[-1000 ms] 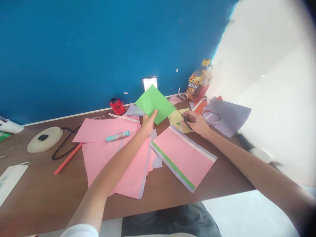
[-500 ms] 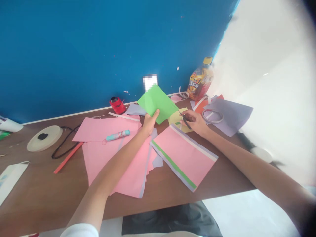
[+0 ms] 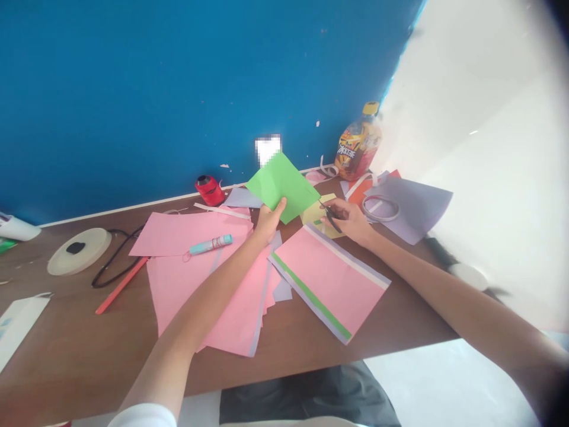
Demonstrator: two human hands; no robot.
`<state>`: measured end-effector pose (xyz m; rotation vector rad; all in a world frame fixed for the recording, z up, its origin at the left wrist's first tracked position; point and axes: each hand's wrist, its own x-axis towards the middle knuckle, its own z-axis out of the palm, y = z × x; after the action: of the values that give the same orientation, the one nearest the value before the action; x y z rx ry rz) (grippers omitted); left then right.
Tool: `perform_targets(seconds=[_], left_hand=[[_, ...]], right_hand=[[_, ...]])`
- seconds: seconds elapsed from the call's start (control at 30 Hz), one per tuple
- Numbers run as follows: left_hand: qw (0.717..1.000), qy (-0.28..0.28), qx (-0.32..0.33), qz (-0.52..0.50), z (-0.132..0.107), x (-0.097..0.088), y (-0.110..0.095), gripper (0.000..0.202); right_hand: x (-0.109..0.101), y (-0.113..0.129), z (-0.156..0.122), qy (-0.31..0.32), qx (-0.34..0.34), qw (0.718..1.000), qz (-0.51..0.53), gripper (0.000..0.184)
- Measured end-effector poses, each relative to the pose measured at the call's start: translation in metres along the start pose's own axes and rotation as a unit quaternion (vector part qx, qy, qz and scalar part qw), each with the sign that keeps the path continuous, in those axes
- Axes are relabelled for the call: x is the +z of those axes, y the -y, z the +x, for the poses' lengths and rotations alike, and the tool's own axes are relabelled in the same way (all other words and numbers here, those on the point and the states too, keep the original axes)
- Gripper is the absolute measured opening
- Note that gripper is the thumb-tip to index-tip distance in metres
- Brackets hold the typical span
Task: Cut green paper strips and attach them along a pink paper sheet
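Green sheet in the left hand, scissors at its right corner

The left hand is closed on the near edge of a green sheet, thumb on top; the sheet is tilted up above the bench, its top corner overlapping a blurred white patch on the blue wall. The right hand grips black scissors, their tips at the green sheet's right corner; whether the blades have paper between them is too small to tell.

Behind the scissors lies a yellow sheet, partly covered. Just nearer the person, a pink striped sheet lies at a slant, with brown wood showing between its lowest corner and the bench's front edge. The left forearm crosses a spread of pink sheets, which limits room on that side; a blue tube rests on them.

Beyond the right hand the room is tight: a tape roll sits just beside it, overlapping a purple sheet, and a bottle stands against the wall. A red spool stands near the back edge, left of the green sheet.
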<state>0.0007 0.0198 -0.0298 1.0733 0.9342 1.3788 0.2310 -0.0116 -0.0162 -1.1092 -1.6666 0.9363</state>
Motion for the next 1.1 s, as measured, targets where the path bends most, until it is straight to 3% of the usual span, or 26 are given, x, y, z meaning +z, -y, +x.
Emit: perform_targets(seconds=[1.1], left_hand=[[1.000,-0.022,0.014,0.009,0.0031,-0.0027,0.0017,0.060]], right_hand=[[0.0039,0.0070,-0.0030,-0.006,0.018,1.000,-0.020,0.047]])
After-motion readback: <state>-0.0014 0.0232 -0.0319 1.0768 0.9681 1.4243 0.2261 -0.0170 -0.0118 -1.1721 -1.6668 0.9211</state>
